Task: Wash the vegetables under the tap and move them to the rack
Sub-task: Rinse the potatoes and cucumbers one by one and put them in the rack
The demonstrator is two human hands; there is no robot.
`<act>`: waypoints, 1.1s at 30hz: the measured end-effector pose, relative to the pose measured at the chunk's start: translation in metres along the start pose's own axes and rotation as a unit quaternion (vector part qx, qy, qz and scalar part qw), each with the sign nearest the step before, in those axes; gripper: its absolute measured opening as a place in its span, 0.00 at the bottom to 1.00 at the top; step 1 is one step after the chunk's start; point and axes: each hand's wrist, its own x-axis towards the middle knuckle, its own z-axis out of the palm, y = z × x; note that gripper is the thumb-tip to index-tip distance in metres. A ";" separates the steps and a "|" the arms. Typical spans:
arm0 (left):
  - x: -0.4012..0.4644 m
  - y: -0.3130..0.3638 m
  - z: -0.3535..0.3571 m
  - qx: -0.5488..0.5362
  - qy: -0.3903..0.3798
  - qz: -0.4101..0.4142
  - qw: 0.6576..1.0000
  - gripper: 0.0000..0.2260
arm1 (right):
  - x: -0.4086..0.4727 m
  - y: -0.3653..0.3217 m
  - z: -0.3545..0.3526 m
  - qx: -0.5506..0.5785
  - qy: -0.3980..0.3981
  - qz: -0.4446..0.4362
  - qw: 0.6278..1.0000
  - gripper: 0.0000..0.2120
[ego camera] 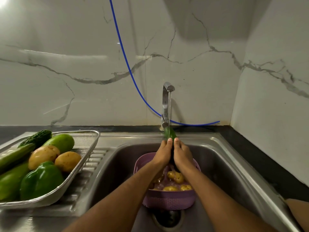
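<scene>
Head view, the only one I get. I can read no brand, label or writing on anything here.

Both of my forearms reach forward over the sink (217,148), hands side by side, palms turned inward. Left hand (163,152) and right hand (181,152) both wrap a dark green cucumber (170,133), thumbs pressed on its upper part, fingers curled round the shaft. So both grips are closed on the cucumber. Its far end pokes out past the thumbs, right under the stream from the chrome tap (166,104); water is running onto it.

Below the hands sits a purple colander (168,200) in the sink basin, over the drain (168,218), holding several small potatoes (175,176), wet.

On the drainboard to the left is the metal mesh rack (87,144). In it: two larger potatoes (67,161), a green bell pepper (41,180), a pale green gourd (61,142), a bitter gourd (37,137), and more long green vegetables at the left edge, cut off by the frame.

A blue hose (124,64) hangs down the marble wall behind the tap.
</scene>
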 end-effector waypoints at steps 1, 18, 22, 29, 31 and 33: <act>0.001 0.000 -0.001 0.003 0.002 0.008 1.000 0.16 | 0.000 0.001 -0.003 -0.007 -0.007 0.002 1.000 0.23; 0.000 0.000 -0.007 0.021 0.038 0.083 0.996 0.17 | -0.001 0.009 0.008 0.152 -0.176 0.079 0.969 0.21; 0.000 -0.005 -0.009 0.101 0.037 0.088 0.990 0.18 | -0.006 0.009 -0.012 0.000 -0.222 0.032 0.975 0.24; -0.002 0.004 -0.015 0.065 0.105 0.104 0.987 0.15 | -0.007 0.006 -0.025 -0.024 -0.256 -0.023 0.966 0.23; 0.000 0.011 -0.016 -0.032 0.183 0.079 0.979 0.15 | -0.008 -0.002 -0.026 -0.003 -0.197 -0.050 0.979 0.13; 0.002 0.016 -0.020 -0.157 0.208 0.050 0.964 0.14 | -0.004 -0.007 -0.026 0.008 -0.076 -0.075 0.994 0.14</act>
